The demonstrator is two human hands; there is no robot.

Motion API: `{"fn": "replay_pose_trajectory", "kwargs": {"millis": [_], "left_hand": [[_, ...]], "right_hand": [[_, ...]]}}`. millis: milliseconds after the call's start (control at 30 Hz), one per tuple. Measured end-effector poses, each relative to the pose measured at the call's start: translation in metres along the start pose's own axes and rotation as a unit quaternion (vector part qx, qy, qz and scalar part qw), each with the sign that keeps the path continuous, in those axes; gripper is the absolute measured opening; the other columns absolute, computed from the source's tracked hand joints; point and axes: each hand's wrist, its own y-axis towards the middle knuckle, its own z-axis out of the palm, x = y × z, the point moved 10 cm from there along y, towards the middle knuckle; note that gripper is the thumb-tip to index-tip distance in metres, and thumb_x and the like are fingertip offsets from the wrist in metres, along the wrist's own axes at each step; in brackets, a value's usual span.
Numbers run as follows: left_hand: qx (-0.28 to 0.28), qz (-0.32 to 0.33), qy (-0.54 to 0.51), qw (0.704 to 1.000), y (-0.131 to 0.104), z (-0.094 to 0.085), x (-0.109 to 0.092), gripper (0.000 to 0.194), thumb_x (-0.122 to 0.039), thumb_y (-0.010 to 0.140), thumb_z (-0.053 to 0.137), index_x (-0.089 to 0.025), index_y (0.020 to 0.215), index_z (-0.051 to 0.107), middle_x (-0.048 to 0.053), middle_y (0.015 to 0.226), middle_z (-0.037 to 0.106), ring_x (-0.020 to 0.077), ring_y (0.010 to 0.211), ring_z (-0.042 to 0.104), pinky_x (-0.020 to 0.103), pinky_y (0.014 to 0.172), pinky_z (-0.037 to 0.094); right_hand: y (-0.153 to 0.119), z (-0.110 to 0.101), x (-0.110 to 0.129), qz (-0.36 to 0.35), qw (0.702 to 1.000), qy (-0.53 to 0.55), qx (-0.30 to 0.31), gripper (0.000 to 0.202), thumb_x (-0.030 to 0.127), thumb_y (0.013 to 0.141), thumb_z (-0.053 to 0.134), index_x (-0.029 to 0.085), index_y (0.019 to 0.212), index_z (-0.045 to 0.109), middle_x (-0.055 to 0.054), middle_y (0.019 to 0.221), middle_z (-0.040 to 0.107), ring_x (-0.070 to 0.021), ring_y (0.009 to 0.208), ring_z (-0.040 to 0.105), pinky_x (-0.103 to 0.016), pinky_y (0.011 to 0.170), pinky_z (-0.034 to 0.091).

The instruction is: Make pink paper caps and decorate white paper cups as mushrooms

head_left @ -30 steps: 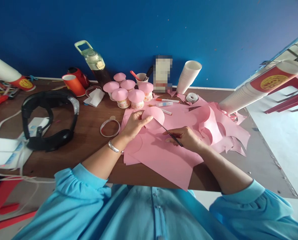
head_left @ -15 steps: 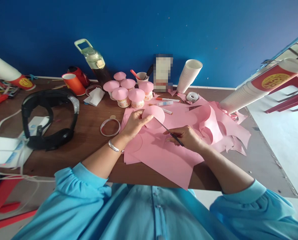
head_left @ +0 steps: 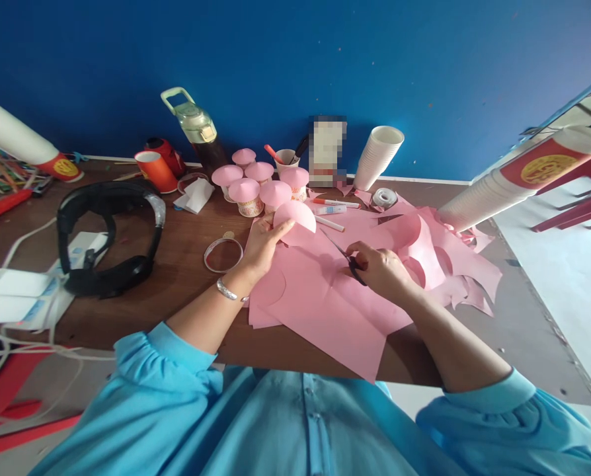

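Left grip (head_left: 260,250)'s pinching a pink cutout (head_left: 298,215), right grip (head_left: 383,268)'s holding scissors (head_left: 357,271) just beside it, and pink sheets (head_left: 325,311) are reaching the surface (head_left: 181,241)'s near edge, folks.

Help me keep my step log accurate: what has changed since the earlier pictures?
The left hand has moved the pink disc forward and slightly left; it now looks like a partial circle. The right hand has drawn the scissors right, clear of the disc. Both hands keep their hold; the cone-topped cups stayed put.
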Motion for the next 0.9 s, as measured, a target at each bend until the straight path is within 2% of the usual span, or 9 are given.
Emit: {"fn": "replay_pose_trajectory", "kwargs": {"millis": [100,233,367,533,600,733,900], "left_hand": [[0.000,-0.005,-0.017,1.000,-0.001,0.001,0.001,0.032,-0.046,0.078,0.079,-0.017,0.087,0.071,0.002,0.081,0.070,0.0153,0.071,0.062,0.023,0.056,0.044],[0.017,-0.007,-0.027,0.999,-0.004,0.009,0.000,0.032,-0.046,0.078,0.078,-0.017,0.091,0.072,0.004,0.086,0.073,0.0162,0.074,0.064,0.024,0.057,0.046],[0.023,-0.022,-0.044,0.999,-0.004,0.011,0.005,0.034,-0.047,0.077,0.077,-0.017,0.092,0.071,0.003,0.084,0.071,0.0159,0.073,0.062,0.024,0.057,0.046],[-0.024,-0.030,-0.036,0.999,-0.004,0.003,0.010,0.034,-0.050,0.075,0.076,-0.018,0.079,0.065,0.002,0.076,0.062,0.0137,0.064,0.056,0.026,0.053,0.047],[-0.024,-0.023,-0.010,0.999,-0.006,0.004,0.007,0.036,-0.051,0.077,0.076,-0.019,0.073,0.061,0.001,0.073,0.058,0.0135,0.063,0.053,0.027,0.054,0.048],[-0.009,-0.005,0.038,0.999,-0.011,0.008,-0.001,0.039,-0.052,0.080,0.074,-0.021,0.066,0.056,-0.001,0.066,0.047,0.0134,0.061,0.048,0.027,0.053,0.046],[0.015,-0.003,0.089,0.996,-0.014,0.013,-0.001,0.044,-0.053,0.083,0.071,-0.020,0.062,0.052,-0.003,0.060,0.042,0.0115,0.056,0.047,0.026,0.053,0.041]], "right_hand": [[0.001,-0.014,-0.006,0.016,0.995,-0.094,-0.043,0.028,0.037,0.088,0.066,0.023,0.112,0.064,-0.004,0.078,0.077,-0.0235,0.065,0.069,-0.028,0.056,0.036],[0.000,-0.027,-0.001,0.004,0.989,-0.133,-0.058,0.031,0.034,0.089,0.064,0.022,0.117,0.056,-0.008,0.094,0.079,-0.0270,0.079,0.073,-0.028,0.057,0.036],[-0.004,-0.030,0.001,-0.015,0.982,-0.189,-0.015,0.036,0.026,0.088,0.060,0.021,0.123,0.053,-0.012,0.113,0.077,-0.0297,0.097,0.072,-0.029,0.059,0.039],[-0.011,-0.031,-0.008,-0.070,0.964,-0.253,0.038,0.066,0.019,0.085,0.058,0.017,0.148,0.038,-0.018,0.136,0.066,-0.0324,0.121,0.064,-0.034,0.073,0.052],[-0.013,-0.029,-0.011,-0.089,0.956,-0.272,0.062,0.074,0.021,0.083,0.061,0.015,0.152,0.035,-0.020,0.137,0.064,-0.0332,0.124,0.062,-0.036,0.078,0.054],[-0.011,-0.023,-0.007,-0.142,0.942,-0.287,0.099,0.076,0.024,0.081,0.068,0.015,0.152,0.041,-0.019,0.135,0.063,-0.0333,0.124,0.060,-0.036,0.084,0.053],[-0.006,-0.020,-0.004,-0.160,0.929,-0.286,0.173,0.065,0.023,0.082,0.069,0.019,0.144,0.049,-0.014,0.116,0.068,-0.0285,0.104,0.067,-0.032,0.071,0.048]]}}
